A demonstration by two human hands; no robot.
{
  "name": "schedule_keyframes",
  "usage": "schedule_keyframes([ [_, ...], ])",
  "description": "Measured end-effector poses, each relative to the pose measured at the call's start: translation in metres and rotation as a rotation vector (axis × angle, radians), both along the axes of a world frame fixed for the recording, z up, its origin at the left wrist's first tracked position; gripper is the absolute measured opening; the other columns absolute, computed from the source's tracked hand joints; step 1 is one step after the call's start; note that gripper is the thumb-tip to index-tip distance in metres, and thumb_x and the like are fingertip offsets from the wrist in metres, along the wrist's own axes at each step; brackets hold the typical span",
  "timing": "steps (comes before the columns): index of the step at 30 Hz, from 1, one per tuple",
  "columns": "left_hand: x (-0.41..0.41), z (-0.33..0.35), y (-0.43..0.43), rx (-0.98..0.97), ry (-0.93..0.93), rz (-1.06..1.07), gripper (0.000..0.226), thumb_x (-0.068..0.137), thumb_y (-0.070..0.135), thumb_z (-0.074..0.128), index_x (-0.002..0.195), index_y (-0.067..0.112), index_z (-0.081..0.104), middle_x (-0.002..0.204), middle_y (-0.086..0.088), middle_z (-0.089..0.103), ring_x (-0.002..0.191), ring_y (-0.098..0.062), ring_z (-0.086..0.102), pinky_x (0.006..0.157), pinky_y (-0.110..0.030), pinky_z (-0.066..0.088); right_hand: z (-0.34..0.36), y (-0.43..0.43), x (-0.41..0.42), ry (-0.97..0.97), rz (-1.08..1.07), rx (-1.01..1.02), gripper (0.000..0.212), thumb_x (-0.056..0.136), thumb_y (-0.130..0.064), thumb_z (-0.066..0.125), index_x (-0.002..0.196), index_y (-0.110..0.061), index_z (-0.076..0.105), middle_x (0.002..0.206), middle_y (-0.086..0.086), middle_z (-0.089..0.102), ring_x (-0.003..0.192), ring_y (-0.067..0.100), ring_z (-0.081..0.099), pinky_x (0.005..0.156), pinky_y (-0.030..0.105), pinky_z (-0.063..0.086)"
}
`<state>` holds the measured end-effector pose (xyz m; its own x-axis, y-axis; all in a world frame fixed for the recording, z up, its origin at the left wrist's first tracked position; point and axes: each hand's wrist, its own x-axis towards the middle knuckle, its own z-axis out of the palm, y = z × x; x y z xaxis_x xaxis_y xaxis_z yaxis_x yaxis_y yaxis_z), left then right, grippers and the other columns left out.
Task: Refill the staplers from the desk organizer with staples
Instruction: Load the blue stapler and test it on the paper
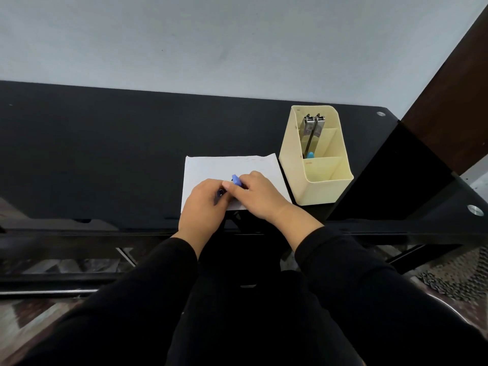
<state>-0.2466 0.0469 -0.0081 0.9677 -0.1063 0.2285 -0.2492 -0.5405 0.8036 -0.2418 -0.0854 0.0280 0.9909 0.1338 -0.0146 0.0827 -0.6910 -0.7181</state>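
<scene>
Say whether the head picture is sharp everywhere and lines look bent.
Head view: centre sharp, the cream plastic desk organizer clear; lower corners smeared; the black desk's far edge looks straight, the brown wooden post leans; soft light, no hard shadows.

Left of the paper (211, 167) we've got wide open desk (92, 154), easy passage. The right is tight: the organizer (317, 188) stands just beside the paper. Our left hand (203, 204) and right hand (261, 196) crowd the paper's near half, gripping the stapler (237, 180). The wall (211, 35) closes the back.
</scene>
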Motion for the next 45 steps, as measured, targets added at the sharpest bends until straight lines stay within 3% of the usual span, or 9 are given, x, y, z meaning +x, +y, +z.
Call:
schedule_keyframes([
  [4, 0.004, -0.003, -0.001, 0.047, 0.0, 0.005, 0.019, 0.088, 0.034, 0.051, 0.076, 0.021, 0.059, 0.073, 0.009, 0.053, 0.073, -0.011, 0.049, 0.061, -0.023, 0.039, -0.004, 0.001, 0.002, -0.05, -0.034, -0.004, 0.042, 0.093, -0.037, 0.043, 0.055, -0.02, 0.035, 0.066, -0.003, 0.036, 0.058, 0.01, 0.039, 0.055, 0.025, 0.028],
  [9, 0.005, -0.004, -0.001, 0.046, -0.01, 0.021, 0.009, 0.087, 0.028, 0.057, 0.084, 0.021, 0.062, 0.085, 0.006, 0.06, 0.082, -0.011, 0.052, 0.072, -0.024, 0.042, -0.008, -0.004, 0.001, -0.022, -0.17, 0.291, 0.021, 0.092, -0.029, 0.043, 0.074, -0.018, 0.042, 0.07, 0.0, 0.046, 0.061, 0.014, 0.041, 0.056, 0.027, 0.034],
  [14, 0.008, -0.006, 0.0, 0.109, -0.028, 0.073, 0.01, 0.086, 0.025, 0.06, 0.088, 0.017, 0.063, 0.09, 0.006, 0.06, 0.086, -0.01, 0.048, 0.076, -0.023, 0.035, -0.012, -0.015, 0.0, 0.042, -0.368, 0.46, 0.019, 0.093, -0.017, 0.038, 0.08, -0.024, 0.049, 0.066, 0.001, 0.05, 0.04, 0.008, 0.046, 0.037, 0.016, 0.035],
  [18, 0.008, -0.009, -0.001, 0.16, -0.069, 0.084, 0.017, 0.085, 0.025, 0.061, 0.096, 0.013, 0.066, 0.095, 0.006, 0.061, 0.089, -0.007, 0.045, 0.078, -0.019, 0.031, -0.008, -0.025, 0.003, -0.012, -0.346, -0.063, 0.019, 0.093, -0.017, 0.041, 0.095, -0.013, 0.06, 0.095, -0.002, 0.053, 0.072, 0.011, 0.049, 0.06, 0.019, 0.035],
  [23, 0.009, -0.009, -0.001, 0.164, -0.077, 0.089, 0.021, 0.085, 0.026, 0.061, 0.103, 0.016, 0.066, 0.099, 0.006, 0.061, 0.092, -0.008, 0.045, 0.081, -0.021, 0.032, 0.003, -0.024, 0.004, 0.053, -0.295, -0.508, 0.025, 0.093, -0.034, 0.048, 0.106, -0.016, 0.058, 0.118, 0.006, 0.04, 0.075, 0.018, 0.046, 0.069, 0.031, 0.042],
  [29, 0.008, -0.01, -0.003, 0.147, -0.047, 0.159, 0.022, 0.08, 0.03, 0.067, 0.095, 0.013, 0.066, 0.096, 0.009, 0.053, 0.096, -0.013, 0.048, 0.082, -0.025, 0.038, 0.006, -0.01, 0.005, -0.092, -0.039, -0.269, 0.015, 0.083, -0.001, 0.05, 0.09, -0.01, 0.059, 0.095, 0.004, 0.046, 0.08, 0.015, 0.044, 0.071, 0.021, 0.033],
  [33, 0.007, -0.007, -0.003, 0.128, -0.04, 0.171, 0.019, 0.078, 0.029, 0.07, 0.086, 0.014, 0.063, 0.094, 0.007, 0.053, 0.095, -0.015, 0.05, 0.083, -0.029, 0.042, 0.003, -0.006, 0.008, -0.033, -0.085, -0.15, 0.004, 0.079, -0.014, 0.059, 0.077, -0.015, 0.056, 0.089, 0.002, 0.053, 0.078, 0.016, 0.049, 0.066, 0.022, 0.034],
  [38, 0.005, -0.006, -0.002, 0.09, -0.031, 0.175, 0.018, 0.076, 0.029, 0.071, 0.075, 0.015, 0.059, 0.088, 0.007, 0.053, 0.09, -0.015, 0.05, 0.078, -0.028, 0.04, 0.015, -0.001, 0.019, 0.139, -0.11, -0.179, 0.028, 0.076, -0.035, 0.068, 0.073, -0.011, 0.053, 0.079, 0.001, 0.056, 0.079, 0.019, 0.054, 0.07, 0.031, 0.043],
  [45, 0.005, -0.006, -0.002, 0.098, -0.027, 0.158, 0.015, 0.076, 0.026, 0.069, 0.072, 0.013, 0.063, 0.088, 0.008, 0.054, 0.089, -0.015, 0.051, 0.079, -0.03, 0.043, 0.025, 0.008, 0.029, 0.306, -0.124, -0.333, 0.048, 0.07, -0.048, 0.072, 0.068, -0.008, 0.047, 0.073, 0.004, 0.05, 0.077, 0.022, 0.05, 0.067, 0.028, 0.038],
])
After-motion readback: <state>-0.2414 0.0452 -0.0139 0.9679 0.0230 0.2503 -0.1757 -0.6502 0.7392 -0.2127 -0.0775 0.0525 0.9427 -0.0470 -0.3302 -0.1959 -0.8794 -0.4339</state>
